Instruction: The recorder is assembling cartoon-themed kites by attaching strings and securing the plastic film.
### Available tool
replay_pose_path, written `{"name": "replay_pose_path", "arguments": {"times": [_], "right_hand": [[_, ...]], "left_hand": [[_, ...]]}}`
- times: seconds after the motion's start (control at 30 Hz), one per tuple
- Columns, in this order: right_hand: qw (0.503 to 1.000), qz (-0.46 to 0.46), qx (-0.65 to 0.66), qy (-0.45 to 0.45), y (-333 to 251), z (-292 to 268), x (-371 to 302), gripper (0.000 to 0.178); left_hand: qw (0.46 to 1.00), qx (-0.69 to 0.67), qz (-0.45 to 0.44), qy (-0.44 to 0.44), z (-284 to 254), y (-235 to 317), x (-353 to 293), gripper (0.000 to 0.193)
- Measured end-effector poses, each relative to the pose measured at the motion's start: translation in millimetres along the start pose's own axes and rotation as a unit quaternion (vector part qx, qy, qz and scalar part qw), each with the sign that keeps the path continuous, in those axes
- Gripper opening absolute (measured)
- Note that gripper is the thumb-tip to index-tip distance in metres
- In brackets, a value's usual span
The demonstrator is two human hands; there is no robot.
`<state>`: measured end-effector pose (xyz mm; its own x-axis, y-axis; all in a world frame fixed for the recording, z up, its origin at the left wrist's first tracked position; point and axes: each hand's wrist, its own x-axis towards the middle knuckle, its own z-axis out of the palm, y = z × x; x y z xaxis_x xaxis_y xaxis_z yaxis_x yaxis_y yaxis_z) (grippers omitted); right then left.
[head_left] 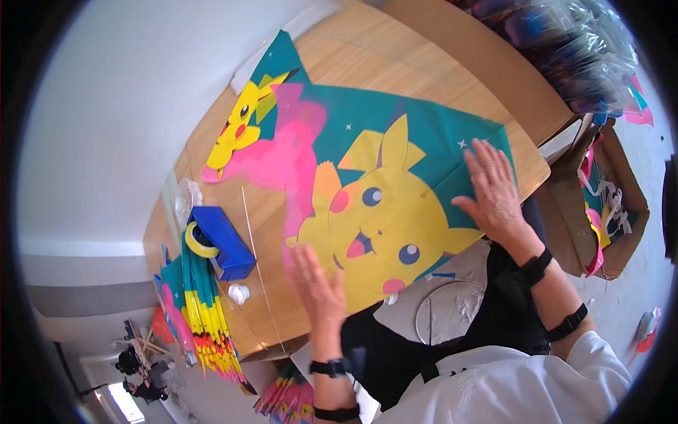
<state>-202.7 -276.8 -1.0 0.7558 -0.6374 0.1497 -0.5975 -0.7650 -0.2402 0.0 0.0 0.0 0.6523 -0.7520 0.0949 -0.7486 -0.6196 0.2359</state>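
Bare left hand (320, 284) is open from where I'm standing, fingers straight, near the pale wooden desk's (353, 44) front edge; bare right hand (492, 189) is palm-down, thumb out, by the right corner.

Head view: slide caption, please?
Open left hand and right hand over a cartoon-printed sheet beside a blue tape dispenser.

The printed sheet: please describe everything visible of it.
The printed sheet looks like thin fabric: green, with pink shapes, a large yellow cartoon face and a smaller figure at upper left. It lies spread on the wooden table. The right hand apparently rests on its right side; the left hand is at its lower left edge, contact unclear.
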Motion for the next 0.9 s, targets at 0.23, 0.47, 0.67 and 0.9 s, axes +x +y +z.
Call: {"name": "replay_pose_path", "arguments": {"times": [0.23, 0.47, 0.67, 0.9], "right_hand": [[1.000, -0.005, -0.016, -0.005, 34, 4, 25, 0.085], [0.980, 0.066, 0.120, 0.143, 95, 3, 118, 0.025], [0.978, 0.072, 0.162, 0.113, 95, 24, 195, 0.010], [0.997, 0.037, 0.032, 0.052, 94, 30, 209, 0.010]], "left_hand": [[0.995, 0.021, 0.035, -0.091, 10, 29, -4, 0.078], [0.991, 0.048, 0.043, -0.114, 0, 22, -9, 0.073], [0.992, 0.057, 0.047, -0.100, 1, 10, -17, 0.073], [0.992, 0.061, 0.048, -0.096, 6, 10, -16, 0.073]]}}
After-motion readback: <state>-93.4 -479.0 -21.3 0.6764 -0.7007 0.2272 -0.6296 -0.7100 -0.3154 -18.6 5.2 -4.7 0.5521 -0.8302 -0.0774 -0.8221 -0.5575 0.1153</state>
